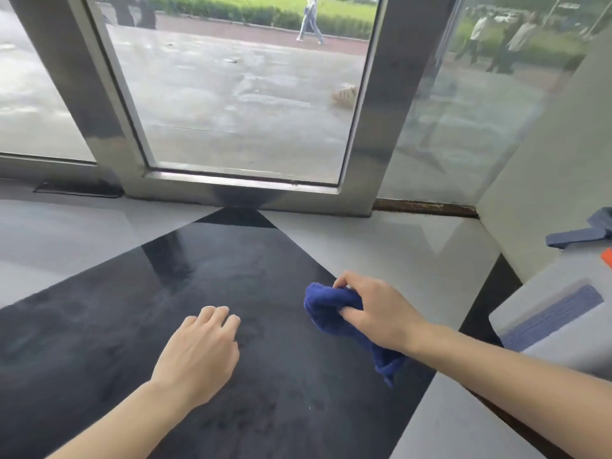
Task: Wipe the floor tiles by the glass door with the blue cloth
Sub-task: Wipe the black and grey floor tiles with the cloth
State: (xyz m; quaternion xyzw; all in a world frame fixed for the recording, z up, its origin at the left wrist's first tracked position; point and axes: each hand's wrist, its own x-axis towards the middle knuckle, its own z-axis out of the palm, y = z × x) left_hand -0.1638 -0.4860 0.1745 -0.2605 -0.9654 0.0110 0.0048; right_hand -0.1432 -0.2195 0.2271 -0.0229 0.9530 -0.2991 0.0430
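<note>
Right hand (pixel 377 313) grips the blue cloth (pixel 331 309), centre-right of frame. Thumb on the near side of the bunched cloth, fingers curled over the top and far side, so the wad is pinched between them. Most of the cloth sticks out to the left of the hand; a loose tail runs under the wrist and trails toward lower right, ending just below the forearm. Cloth sits over the black floor tile (pixel 198 260), near that tile's right edge; cannot tell if it presses on the tile or hangs just above.

Left hand (pixel 198 352) lower centre, palm down on the same black tile, fingers gently bent and together, holding nothing. It is near the cloth but apart from it.

Black tile is a large diamond with its point at the glass door (pixel 245 94), upper centre. Light grey tiles (pixel 390 250) flank it on both sides. Door has a metal frame (pixel 265 193); its bottom rail meets the tile tip.

Right edge of frame: a white bin-like object (pixel 563 313) with a blue-grey strip on it, and a grey-blue rag (pixel 586 230) above it by the white wall (pixel 546 180).

Through the glass: wet pavement, hedge, people walking, upper part of frame.

No readable writing, brand or label anywhere.
</note>
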